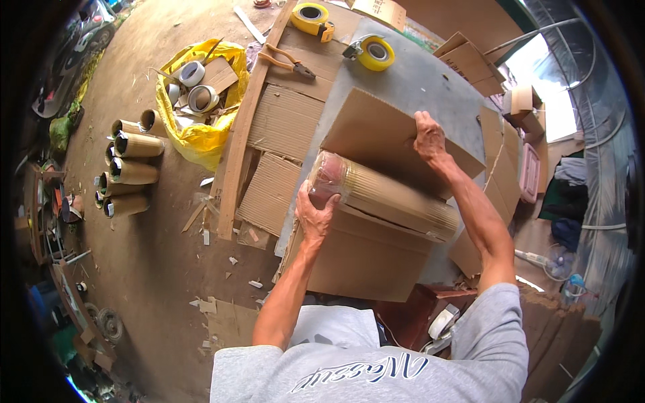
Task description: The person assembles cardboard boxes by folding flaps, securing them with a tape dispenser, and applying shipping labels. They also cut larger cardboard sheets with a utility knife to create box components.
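Observation:
A corrugated cardboard tube (396,200) lies across a folded cardboard sheet (373,127), whose far flap stands tilted up behind it. Clear tape covers the tube's left end, where something reddish shows through. My left hand (314,216) is curled around that taped end, its thumb and fingers gripping it. With bent fingers, my right hand (430,138) pinches the top edge of the raised flap. The sheet's near part lies under the tube toward my body. What is inside the tube is mostly hidden.
Pliers (289,62), a yellow tape roll (310,17) and a tape dispenser (375,52) lie on the table's far side. Left on the floor stand several cardboard tubes (138,170) and a yellow sack (208,144) of scraps. Cardboard boxes (524,107) stand right.

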The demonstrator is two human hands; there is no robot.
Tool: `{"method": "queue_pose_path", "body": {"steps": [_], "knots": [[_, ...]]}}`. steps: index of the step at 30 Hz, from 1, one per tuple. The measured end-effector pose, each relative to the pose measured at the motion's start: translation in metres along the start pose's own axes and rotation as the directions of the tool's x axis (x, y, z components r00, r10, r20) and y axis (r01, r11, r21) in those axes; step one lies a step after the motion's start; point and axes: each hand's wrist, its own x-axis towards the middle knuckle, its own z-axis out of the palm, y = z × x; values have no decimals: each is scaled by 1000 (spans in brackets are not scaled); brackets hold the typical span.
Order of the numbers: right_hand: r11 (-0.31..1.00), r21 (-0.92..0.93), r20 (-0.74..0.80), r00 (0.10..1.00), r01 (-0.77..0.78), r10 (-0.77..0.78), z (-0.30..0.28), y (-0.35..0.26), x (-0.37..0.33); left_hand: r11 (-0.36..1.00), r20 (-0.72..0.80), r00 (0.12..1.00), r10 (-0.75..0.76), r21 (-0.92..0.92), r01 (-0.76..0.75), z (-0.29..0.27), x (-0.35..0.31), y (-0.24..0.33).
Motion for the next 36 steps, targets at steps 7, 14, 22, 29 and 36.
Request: {"method": "queue_pose_path", "body": {"steps": [7,14,22,29,36], "knots": [[959,243,-49,989,144,-136,-67,-97,-122,996,-71,997,-41,81,46,2,-1,-6],[988,51,-266,956,143,-124,-29,-102,-154,962,-112,990,-84,249,110,-36,-61,5],[995,47,-288,955,89,-72,-11,-96,-159,133,552,274,-787,-282,950,-122,-242,-67],[994,89,-280,959,69,-41,-16,-103,-165,351,499,487,-717,-345,871,-115,-242,-19],[995,84,-260,965,44,-21,-13,-104,-160,433,491,570,-659,-372,821,-108,-213,39]]}}
